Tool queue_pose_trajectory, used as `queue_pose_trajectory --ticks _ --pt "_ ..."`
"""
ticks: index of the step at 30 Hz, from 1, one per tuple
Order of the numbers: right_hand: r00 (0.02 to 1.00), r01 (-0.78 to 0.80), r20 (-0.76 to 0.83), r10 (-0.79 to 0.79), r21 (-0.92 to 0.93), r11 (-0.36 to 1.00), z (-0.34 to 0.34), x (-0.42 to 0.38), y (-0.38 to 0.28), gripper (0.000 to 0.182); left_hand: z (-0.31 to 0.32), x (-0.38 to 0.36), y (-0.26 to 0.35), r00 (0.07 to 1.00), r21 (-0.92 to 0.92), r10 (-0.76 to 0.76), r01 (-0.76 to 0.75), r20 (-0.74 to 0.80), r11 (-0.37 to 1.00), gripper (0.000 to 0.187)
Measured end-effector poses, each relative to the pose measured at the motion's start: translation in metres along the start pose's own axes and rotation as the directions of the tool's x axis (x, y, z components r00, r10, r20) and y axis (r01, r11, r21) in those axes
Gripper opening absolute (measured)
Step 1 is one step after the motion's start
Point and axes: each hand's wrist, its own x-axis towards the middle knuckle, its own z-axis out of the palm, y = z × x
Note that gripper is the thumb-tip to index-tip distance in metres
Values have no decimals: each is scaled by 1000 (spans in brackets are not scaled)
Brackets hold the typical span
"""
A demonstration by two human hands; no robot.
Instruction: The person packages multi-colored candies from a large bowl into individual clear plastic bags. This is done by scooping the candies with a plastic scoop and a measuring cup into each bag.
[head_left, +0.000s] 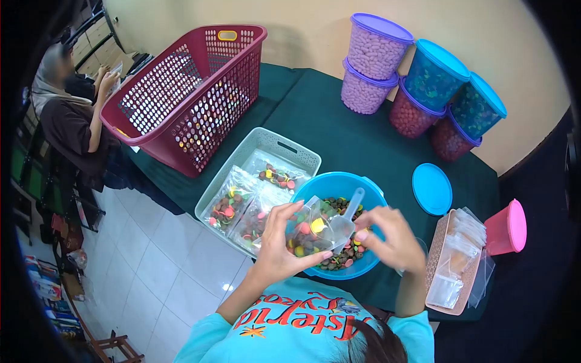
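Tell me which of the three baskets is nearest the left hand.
The pale green basket of filled clear bags, just beside the left hand. The maroon basket stands farther off; the peach basket is past the blue bowl, on the right.

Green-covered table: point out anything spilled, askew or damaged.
Nothing looks spilled or damaged. Slightly untidy: clear flat plastic sheets lie loose beside the peach plastic basket, unlike the clear plastic bags inside it.
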Motion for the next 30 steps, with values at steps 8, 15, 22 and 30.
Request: queue_pose_trajectory --ticks 8,15,22,30 --pt "919 -62 -306 247 507 860 48 -11 -23 9 -1 -1 -8 995 -364 -46 75 88 928 73" --pt "841 24 -440 317 614 789 74 -6 -48 23 -7 -3 -17 961 -713 -158 275 227 645 35" --pt "831 -13 -380 407 717 697 119 20 -77 27 -38 -2 -39 961 -708 -212 275 179 650 25" --pt "753 34 -455 475 748 663 151 50 -107 21 -88 8 -61 973 -763 -91 223 211 606 9"
